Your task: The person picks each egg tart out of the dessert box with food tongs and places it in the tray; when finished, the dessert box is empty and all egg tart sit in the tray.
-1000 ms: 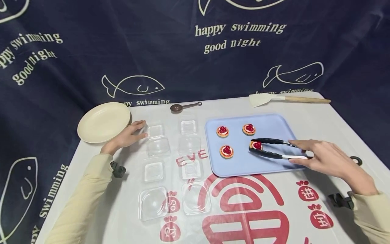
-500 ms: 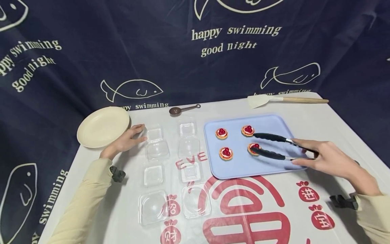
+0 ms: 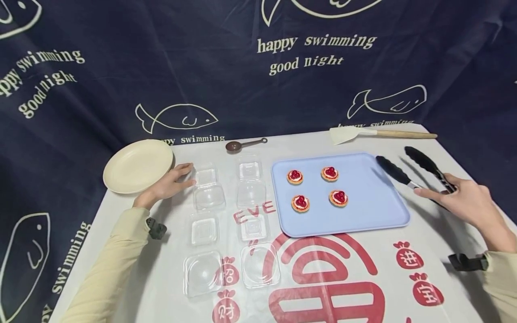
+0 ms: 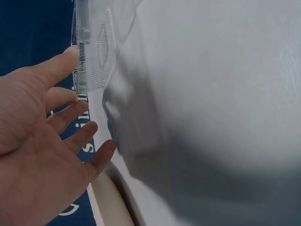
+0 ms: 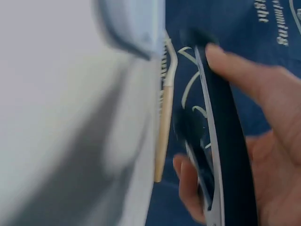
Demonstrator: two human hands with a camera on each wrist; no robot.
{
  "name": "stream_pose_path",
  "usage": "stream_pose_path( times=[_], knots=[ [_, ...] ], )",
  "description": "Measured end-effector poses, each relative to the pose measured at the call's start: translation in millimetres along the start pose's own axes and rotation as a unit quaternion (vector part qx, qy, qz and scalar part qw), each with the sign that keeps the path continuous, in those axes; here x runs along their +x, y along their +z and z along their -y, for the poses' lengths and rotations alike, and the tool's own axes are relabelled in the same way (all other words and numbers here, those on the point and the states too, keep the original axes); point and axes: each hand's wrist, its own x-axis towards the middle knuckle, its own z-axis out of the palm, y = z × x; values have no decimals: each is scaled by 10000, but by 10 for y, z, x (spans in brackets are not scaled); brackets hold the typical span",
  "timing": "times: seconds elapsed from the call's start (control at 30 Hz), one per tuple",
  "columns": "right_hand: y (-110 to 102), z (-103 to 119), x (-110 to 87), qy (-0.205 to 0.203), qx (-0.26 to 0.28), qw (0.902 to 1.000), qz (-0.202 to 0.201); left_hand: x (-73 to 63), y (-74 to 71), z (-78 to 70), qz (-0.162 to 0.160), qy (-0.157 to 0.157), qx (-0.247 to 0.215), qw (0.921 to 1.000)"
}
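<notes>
My right hand (image 3: 468,202) grips black-tipped tongs (image 3: 396,172), held right of the blue tray (image 3: 371,193) with the tips apart and nothing between them. In the right wrist view the tongs (image 5: 225,141) lie between thumb and fingers. Several small berry-topped tarts sit on the tray's left half, among them a near-right tart (image 3: 338,198) and a far-left tart (image 3: 295,176). On the left, my left hand (image 3: 167,183) rests beside a clear plastic box (image 3: 208,195) with fingers loosely extended. Thumb and forefinger meet the box's edge (image 4: 96,70) in the left wrist view.
More clear hinged boxes stand unlidded in two columns, including a near-left box (image 3: 203,273) and a near-right box (image 3: 260,265). A cream plate (image 3: 138,166) lies at far left. A brown scoop (image 3: 234,146) and a spatula (image 3: 404,133) lie along the back edge.
The tongs were around the near-right tart, then spread and drew back right with my right hand, off the tray. The tart stays on the tray. My left hand has barely moved.
</notes>
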Motion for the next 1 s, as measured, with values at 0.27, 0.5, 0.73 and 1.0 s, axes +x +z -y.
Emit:
stream_pose_path(
  times=[0.27, 0.5, 0.73, 1.0],
  knots=[
    [58, -182, 89, 441, -247, 9987, -33, 10, 1, 1, 41, -33, -45, 10000],
    [67, -185, 99, 643, -417, 9960, 465, 33, -21, -5, 12, -27, -112, 9999],
    [94, -109, 168, 670, -526, 9942, 658, -4, -50, 19, -74, -174, -17, 9998],
    [178, -54, 141, 477, -562, 9950, 674, -15, -75, 21, -267, -275, -408, 9984]
  ],
)
